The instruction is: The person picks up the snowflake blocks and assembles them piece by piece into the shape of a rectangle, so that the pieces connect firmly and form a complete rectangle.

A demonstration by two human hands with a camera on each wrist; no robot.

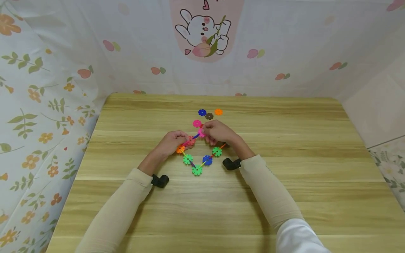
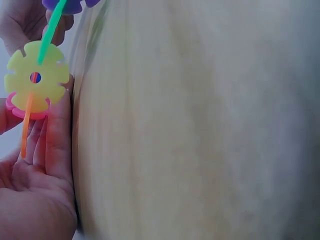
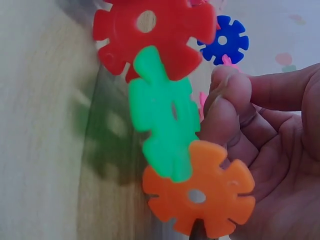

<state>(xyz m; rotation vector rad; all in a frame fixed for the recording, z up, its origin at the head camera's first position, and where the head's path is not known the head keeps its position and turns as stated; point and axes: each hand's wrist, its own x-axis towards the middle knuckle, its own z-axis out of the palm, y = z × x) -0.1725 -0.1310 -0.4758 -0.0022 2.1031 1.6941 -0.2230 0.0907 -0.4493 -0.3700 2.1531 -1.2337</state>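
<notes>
A chain of notched plastic discs, joined slot to slot, curves over the table. My left hand (image 1: 171,142) pinches its coral disc (image 1: 191,141), beside an orange disc (image 1: 180,149). My right hand (image 1: 219,133) holds a pink disc (image 1: 200,133) between thumb and fingertips. Between these two, a blue disc (image 1: 196,136) stands edge-on. Nearer the body, the chain runs through green discs (image 1: 197,170) and a blue one (image 1: 207,160). In the right wrist view, a red disc (image 3: 150,37), a green disc (image 3: 162,115) and an orange disc (image 3: 200,185) hang beside the right hand.
Loose discs lie beyond the hands: dark blue (image 1: 202,112), brown (image 1: 209,116), orange (image 1: 218,111) and pink (image 1: 197,123). A red disc is partly hidden by the right hand. The wooden table (image 1: 284,211) meets a printed cloth (image 1: 126,52) at its back edge.
</notes>
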